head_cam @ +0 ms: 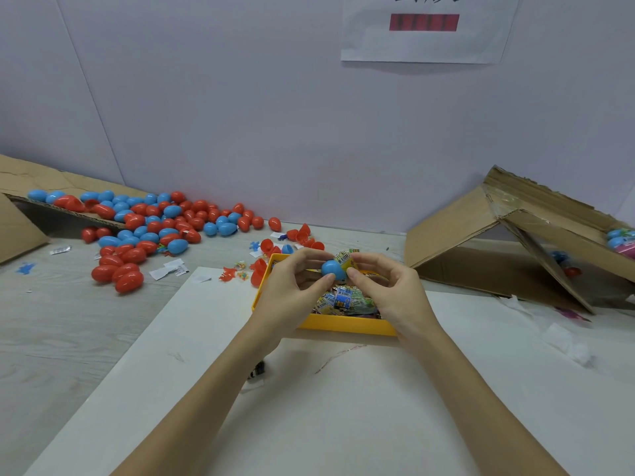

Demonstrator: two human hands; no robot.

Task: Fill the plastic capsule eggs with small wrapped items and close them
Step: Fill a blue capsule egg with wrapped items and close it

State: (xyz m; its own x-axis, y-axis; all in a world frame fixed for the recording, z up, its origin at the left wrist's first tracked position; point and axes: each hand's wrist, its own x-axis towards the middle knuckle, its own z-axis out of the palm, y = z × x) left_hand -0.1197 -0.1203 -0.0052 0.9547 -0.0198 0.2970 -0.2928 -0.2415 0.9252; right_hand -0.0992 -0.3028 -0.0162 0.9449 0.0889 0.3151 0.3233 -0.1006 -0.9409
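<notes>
Two hands pinch blue egg half [332, 268]: left hand [295, 286] fingers grip shell, right hand [385, 286] presses wrapped item [347, 261] in; light, slick, thin plastic, hold by rim

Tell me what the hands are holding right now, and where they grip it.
The left hand pinches a blue egg half by its rounded shell; the right hand pinches a small wrapped item at the half's open end.

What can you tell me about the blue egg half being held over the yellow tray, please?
The blue egg half is glossy, smooth plastic, its rounded end facing the camera. The left hand pinches it from the left; the right hand presses a yellow wrapped packet at its far side. It hangs above the yellow tray.
</notes>
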